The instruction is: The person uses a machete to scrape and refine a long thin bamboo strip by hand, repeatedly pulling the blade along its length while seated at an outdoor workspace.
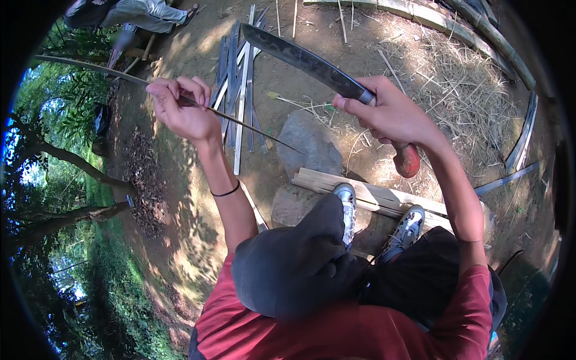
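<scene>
My right hand (393,114) grips the reddish wooden handle of a long dark machete (306,60), its blade pointing up and to the left. My left hand (183,108) pinches a thin bamboo sliver (252,127) that runs from the far left through my fingers and tapers toward a grey stone (309,147). The blade is raised above the sliver and apart from it. A black band sits on my left wrist.
A pile of split bamboo strips (240,84) lies on the dirt ahead. My shoes rest on flat bamboo slats (384,195) over a log. Dry straw and thick bamboo poles (480,30) lie at the right; another person's legs (144,15) show at top left.
</scene>
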The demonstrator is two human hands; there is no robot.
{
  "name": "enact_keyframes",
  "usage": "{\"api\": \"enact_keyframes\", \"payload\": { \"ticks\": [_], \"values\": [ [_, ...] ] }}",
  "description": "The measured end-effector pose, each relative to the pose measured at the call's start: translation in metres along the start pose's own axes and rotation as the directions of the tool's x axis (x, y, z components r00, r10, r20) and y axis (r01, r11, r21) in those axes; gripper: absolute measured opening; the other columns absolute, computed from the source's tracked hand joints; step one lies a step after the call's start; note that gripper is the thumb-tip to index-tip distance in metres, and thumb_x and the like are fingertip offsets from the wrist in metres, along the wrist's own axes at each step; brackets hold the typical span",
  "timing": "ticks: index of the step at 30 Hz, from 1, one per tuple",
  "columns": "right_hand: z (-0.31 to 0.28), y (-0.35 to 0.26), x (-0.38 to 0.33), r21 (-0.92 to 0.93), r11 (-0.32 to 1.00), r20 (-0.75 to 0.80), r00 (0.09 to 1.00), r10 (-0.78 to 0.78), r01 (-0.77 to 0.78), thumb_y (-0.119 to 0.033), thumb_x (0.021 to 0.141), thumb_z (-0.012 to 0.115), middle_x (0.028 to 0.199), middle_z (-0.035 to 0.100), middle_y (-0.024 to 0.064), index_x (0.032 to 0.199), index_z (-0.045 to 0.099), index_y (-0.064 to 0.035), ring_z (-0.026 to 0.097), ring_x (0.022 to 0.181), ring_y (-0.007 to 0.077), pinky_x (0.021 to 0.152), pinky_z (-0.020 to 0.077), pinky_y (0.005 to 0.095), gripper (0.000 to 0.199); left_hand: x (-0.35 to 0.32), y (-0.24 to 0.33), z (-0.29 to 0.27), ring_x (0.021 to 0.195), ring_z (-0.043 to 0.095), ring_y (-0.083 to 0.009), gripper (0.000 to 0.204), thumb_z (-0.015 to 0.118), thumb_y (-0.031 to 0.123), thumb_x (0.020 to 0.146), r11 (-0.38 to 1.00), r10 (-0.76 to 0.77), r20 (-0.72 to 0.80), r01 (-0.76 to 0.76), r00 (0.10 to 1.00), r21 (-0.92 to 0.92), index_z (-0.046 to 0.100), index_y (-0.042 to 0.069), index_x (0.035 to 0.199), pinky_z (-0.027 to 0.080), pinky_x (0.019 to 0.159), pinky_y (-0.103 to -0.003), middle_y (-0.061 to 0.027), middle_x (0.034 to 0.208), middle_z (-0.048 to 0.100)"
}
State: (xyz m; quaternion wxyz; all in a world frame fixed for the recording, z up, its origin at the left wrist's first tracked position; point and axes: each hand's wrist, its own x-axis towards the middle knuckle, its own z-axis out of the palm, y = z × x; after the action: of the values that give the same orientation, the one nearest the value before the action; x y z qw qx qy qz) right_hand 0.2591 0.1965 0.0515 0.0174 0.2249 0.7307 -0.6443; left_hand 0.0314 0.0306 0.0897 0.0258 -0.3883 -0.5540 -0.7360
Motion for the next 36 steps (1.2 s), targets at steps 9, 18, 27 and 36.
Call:
{"api": "enact_keyframes", "payload": {
  "ticks": [9,18,27,36],
  "values": [
    [0.007,0.025,-0.004,0.166,0.984,-0.035,0.997,0.073,-0.067,-0.03,0.093,0.061,0.056,0.044,-0.0048,0.095,0.061,-0.0057,0.043,0.042,0.0039,0.035,0.0334,0.0224,0.025,0.002,0.01,0.023,0.033,0.025,-0.0112,0.047,0.029,0.039,0.103,0.987,0.135,-0.114,-0.123,0.984,0.103,0.027,0.011,0.065,0.025,0.031,-0.025,-0.0025,0.046,0.025],
    [0.002,0.034,-0.01,0.228,0.97,-0.019,0.996,0.087,-0.08,-0.027,0.095,0.059,0.056,0.043,-0.0054,0.097,0.06,-0.0068,0.041,0.041,0.0033,0.035,0.0333,0.0216,0.02,0.002,0.019,0.017,0.033,0.02,-0.009,0.048,0.029,0.038,0.103,0.956,0.267,-0.18,-0.236,0.947,0.176,0.024,0.012,0.063,0.021,0.03,-0.023,0.0015,0.048,0.018],
    [0.019,0.035,-0.01,0.263,0.959,-0.003,0.994,0.11,-0.106,-0.03,0.095,0.058,0.053,0.043,-0.0042,0.085,0.055,-0.0056,0.043,0.041,0.0056,0.036,0.0356,0.0249,0.027,-0.001,0.026,0.014,0.033,0.022,-0.0093,0.048,0.03,0.04,0.102,0.941,0.323,-0.253,-0.282,0.912,0.186,0.026,0.012,0.064,0.022,0.03,-0.023,0.0013,0.049,0.02],
    [0.109,0.049,0.006,0.204,0.96,-0.105,0.979,-0.174,0.192,-0.03,0.099,0.048,0.05,0.04,0.0055,0.085,0.058,0.0003,0.042,0.045,0.0162,0.048,0.0341,0.039,0.034,-0.001,0.023,0.017,0.034,0.024,-0.0116,0.056,0.03,0.056,0.1,0.937,0.282,-0.291,-0.197,0.914,0.289,0.022,0.016,0.062,0.019,0.034,-0.024,0.0006,0.047,0.02]
  ]
}}
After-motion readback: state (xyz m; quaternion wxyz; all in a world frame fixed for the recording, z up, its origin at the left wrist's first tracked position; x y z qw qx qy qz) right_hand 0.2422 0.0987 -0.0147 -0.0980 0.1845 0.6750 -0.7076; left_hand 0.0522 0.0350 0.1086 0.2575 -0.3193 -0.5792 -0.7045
